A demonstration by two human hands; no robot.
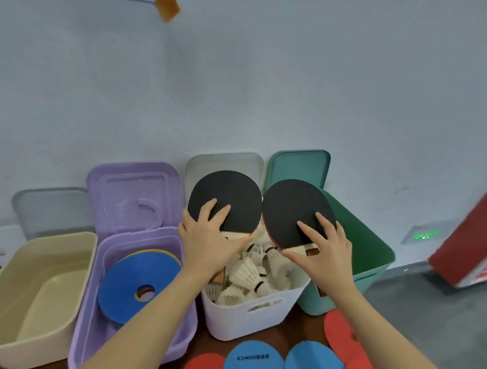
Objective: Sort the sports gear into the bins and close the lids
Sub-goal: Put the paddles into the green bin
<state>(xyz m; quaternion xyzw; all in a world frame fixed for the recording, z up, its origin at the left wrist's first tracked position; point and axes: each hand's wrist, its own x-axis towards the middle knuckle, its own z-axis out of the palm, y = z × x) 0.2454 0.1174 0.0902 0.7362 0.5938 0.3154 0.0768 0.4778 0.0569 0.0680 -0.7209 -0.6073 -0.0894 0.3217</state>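
Each hand clamps a grip on a paddle: left hand (209,236), left paddle (226,197); right hand (322,247), right paddle (295,210), raised over the white bin (245,321), apparently bound for the green bin (372,249).

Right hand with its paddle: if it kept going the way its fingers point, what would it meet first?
Probably the dark green open bin, or its teal lid against the wall; the right hand with its black-faced table-tennis paddle points there. Depth is unclear.

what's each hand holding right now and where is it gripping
Each holds a table tennis paddle at the neck, where blade meets handle: left hand on the left paddle, right hand on the right paddle, fingers spread on the black rubber.
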